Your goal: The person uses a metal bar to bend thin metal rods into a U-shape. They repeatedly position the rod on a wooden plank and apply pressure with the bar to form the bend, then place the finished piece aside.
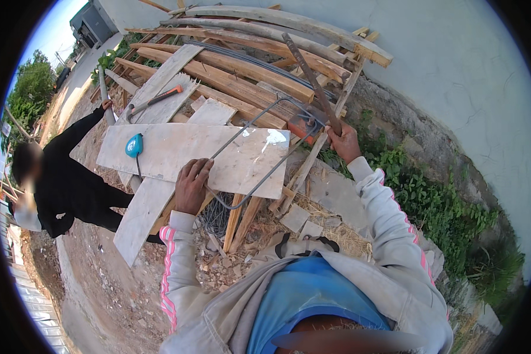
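A steel rod bent into a long rectangular loop (268, 179) lies slantwise over a pale wooden board (218, 154). My left hand (193, 184) is closed on the loop's near left side, resting at the board's edge. Gripped in my right hand (343, 141) is a rusty metal bar (310, 75), which slants up and away to the left. Its lower end is hidden in my fist, beside the loop's far right corner. Under that corner sits an orange-red block (304, 127). A teal tape measure (134, 145) rests on the board's left part.
A hammer (156, 102) with an orange-and-black handle lies on a plank beyond the board. Stacked timber (242, 74) lies along the wall (454, 76). A person in black (79, 177) stands at left, one hand on a pole. Coiled wire (217, 217) is below the board.
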`<state>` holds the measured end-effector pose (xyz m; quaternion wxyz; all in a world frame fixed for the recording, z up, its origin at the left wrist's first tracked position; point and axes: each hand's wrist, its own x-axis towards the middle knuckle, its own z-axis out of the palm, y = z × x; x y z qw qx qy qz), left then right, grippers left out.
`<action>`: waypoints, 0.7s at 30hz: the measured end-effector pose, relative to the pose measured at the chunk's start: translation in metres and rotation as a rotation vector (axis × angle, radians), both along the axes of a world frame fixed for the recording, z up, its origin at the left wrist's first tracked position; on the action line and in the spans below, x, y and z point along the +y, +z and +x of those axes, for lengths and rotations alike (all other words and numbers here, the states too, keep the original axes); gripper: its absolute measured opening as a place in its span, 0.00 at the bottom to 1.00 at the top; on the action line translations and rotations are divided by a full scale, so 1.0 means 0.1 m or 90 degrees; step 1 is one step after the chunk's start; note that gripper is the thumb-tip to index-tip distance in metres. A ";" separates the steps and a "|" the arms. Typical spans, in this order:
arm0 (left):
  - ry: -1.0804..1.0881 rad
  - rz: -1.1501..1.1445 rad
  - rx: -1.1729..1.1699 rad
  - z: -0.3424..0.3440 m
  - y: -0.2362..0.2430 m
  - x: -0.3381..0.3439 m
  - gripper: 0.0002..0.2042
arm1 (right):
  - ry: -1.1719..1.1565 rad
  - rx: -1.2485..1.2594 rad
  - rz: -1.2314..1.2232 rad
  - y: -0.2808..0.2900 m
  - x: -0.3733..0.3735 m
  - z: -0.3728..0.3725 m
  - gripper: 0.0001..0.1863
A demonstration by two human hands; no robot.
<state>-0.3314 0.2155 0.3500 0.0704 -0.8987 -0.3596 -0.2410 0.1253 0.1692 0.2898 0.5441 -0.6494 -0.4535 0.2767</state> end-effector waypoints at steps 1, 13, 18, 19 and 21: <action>0.004 -0.064 -0.006 -0.02 -0.01 -0.01 0.25 | -0.005 -0.009 -0.022 -0.03 0.02 0.01 0.13; 0.341 -0.210 -0.067 0.19 -0.08 -0.42 0.20 | -0.011 -0.094 -0.047 -0.03 0.12 0.06 0.14; 0.351 -0.087 0.008 0.29 -0.12 -0.07 0.14 | -0.032 -0.102 -0.024 0.00 0.09 0.01 0.14; 0.342 -0.047 0.021 0.29 -0.11 0.00 0.13 | -0.029 -0.104 -0.028 0.00 0.09 0.01 0.14; 0.305 -0.071 0.050 0.29 -0.12 0.10 0.09 | -0.028 -0.099 -0.030 0.00 0.09 0.02 0.15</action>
